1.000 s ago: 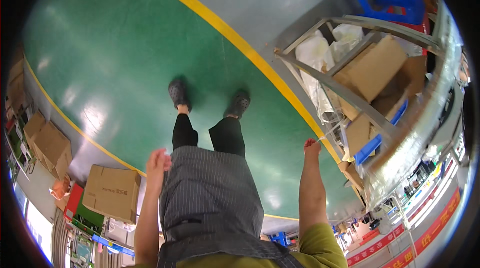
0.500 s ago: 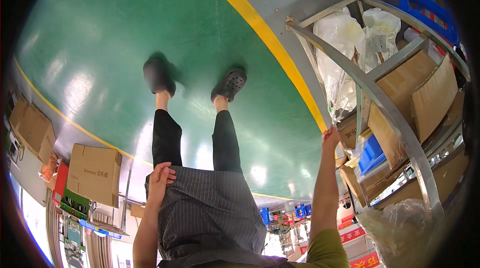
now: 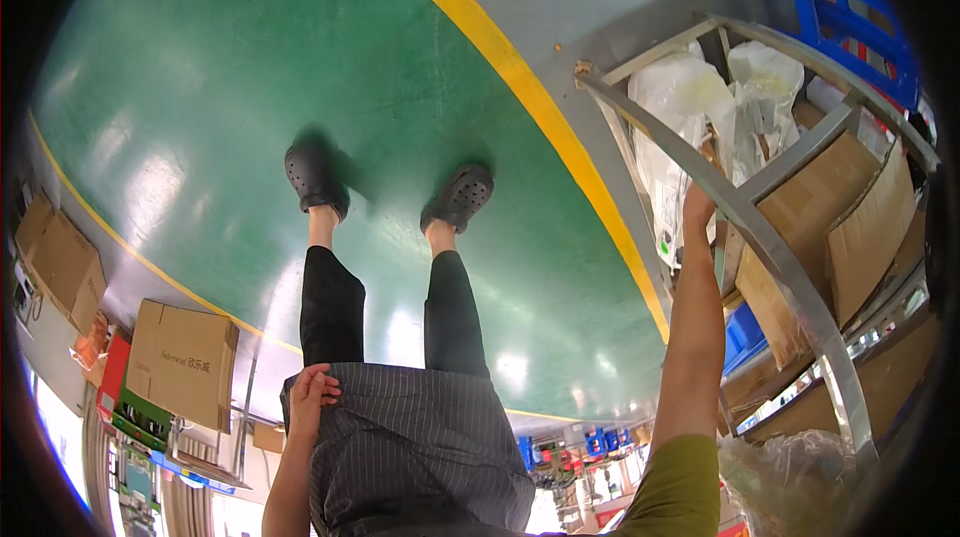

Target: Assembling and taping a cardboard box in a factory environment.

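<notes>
My right hand [image 3: 698, 205] reaches into a metal-framed rack, against a white plastic bag [image 3: 672, 97]. The rack's slanted rail [image 3: 735, 199] crosses in front of its fingertips, so I cannot tell whether it grips the bag. A second whitish plastic bag [image 3: 765, 77] lies just beyond. On the left, my left hand [image 3: 310, 399] hangs by the hem of a dark pinstriped apron [image 3: 420, 437]. Its fingers are curled in, and what they hold, if anything, is hidden.
Cut cardboard pieces [image 3: 872, 227] and a blue bin [image 3: 742, 335] fill the rack. A blue plastic crate [image 3: 840, 17] stands behind it. Clear plastic wrap [image 3: 790, 477] bulges at its near end. A yellow line [image 3: 520, 87] curves across the green floor. Cardboard boxes [image 3: 183, 365] stand at left.
My right hand has moved farther into the rack, from the bag's near tip up beside its middle. My left hand stays curled by the apron, slightly lower in view.
</notes>
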Tool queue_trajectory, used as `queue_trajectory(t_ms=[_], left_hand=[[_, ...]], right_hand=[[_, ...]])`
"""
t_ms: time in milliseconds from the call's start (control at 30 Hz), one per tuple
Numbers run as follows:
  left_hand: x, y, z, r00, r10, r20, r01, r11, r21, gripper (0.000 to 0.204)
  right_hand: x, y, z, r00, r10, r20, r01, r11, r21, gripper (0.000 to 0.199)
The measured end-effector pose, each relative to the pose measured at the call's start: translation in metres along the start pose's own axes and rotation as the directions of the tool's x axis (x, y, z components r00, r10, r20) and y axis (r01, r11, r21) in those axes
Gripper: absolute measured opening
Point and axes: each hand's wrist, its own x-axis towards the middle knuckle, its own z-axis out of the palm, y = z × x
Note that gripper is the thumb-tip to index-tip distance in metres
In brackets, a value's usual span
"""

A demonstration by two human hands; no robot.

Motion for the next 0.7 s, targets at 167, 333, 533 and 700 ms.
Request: queue_trajectory(t_ms=[167, 333, 533, 700], left_hand=[[-0.003, -0.021, -0.003, 0.999, 0.014, 0.031, -0.008, 0.985, -0.171, 0.025], [-0.004, -0.024, 0.013, 0.963, 0.219, 0.156, -0.148, 0.916, -0.373, 0.025], [-0.136, 0.052, -0.103, 0.836, 0.548, -0.015, -0.46, 0.685, -0.565, 0.025], [-0.351, 0.129, -0.319, 0.096, 0.963, -0.252, -0.744, -0.099, -0.661, 0.03]], right_hand=[[-0.03, -0.075, 0.019, 0.963, -0.263, -0.061, 0.269, 0.948, 0.17, 0.074], [-0.121, -0.005, -0.089, 0.962, -0.271, -0.041, 0.274, 0.946, 0.171, 0.045], [-0.453, -0.188, -0.032, 0.532, -0.141, 0.835, 0.055, 0.99, 0.131, 0.018], [-0.583, -0.385, -0.046, 0.442, -0.28, 0.852, 0.186, 0.958, 0.218, 0.022]])
